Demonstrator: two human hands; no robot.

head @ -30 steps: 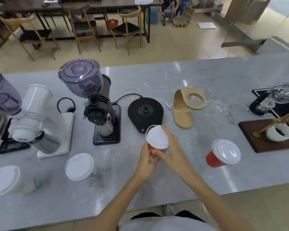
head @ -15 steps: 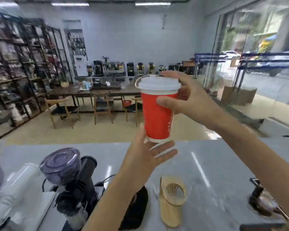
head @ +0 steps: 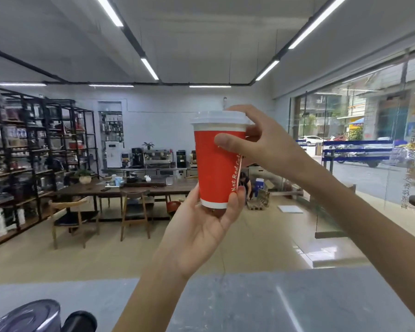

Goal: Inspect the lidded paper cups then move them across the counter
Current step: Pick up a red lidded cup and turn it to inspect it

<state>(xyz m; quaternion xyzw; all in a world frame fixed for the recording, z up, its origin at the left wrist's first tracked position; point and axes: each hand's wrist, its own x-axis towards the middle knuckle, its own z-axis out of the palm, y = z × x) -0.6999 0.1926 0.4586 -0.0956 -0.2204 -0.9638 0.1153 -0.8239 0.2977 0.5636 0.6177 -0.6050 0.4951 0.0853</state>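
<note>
A red paper cup (head: 213, 168) with a white plastic lid (head: 219, 119) is held upright at eye height, well above the grey counter (head: 261, 300). My left hand (head: 201, 226) cups its base from below, fingers wrapped around the bottom rim. My right hand (head: 256, 140) grips its upper part from the right, thumb across the red wall and fingers behind the lid. White lettering runs up the cup's right side. The other cups are out of view.
The top of a coffee grinder hopper (head: 27, 317) shows at the bottom left corner. Beyond the counter lie a café floor, wooden chairs (head: 134, 212), a long table (head: 110, 188), shelving on the left and a glass front on the right.
Both hands lifted the red cup from the counter up to eye height. The view tilted up from the counter to the room. My left hand closed around the cup's base.
</note>
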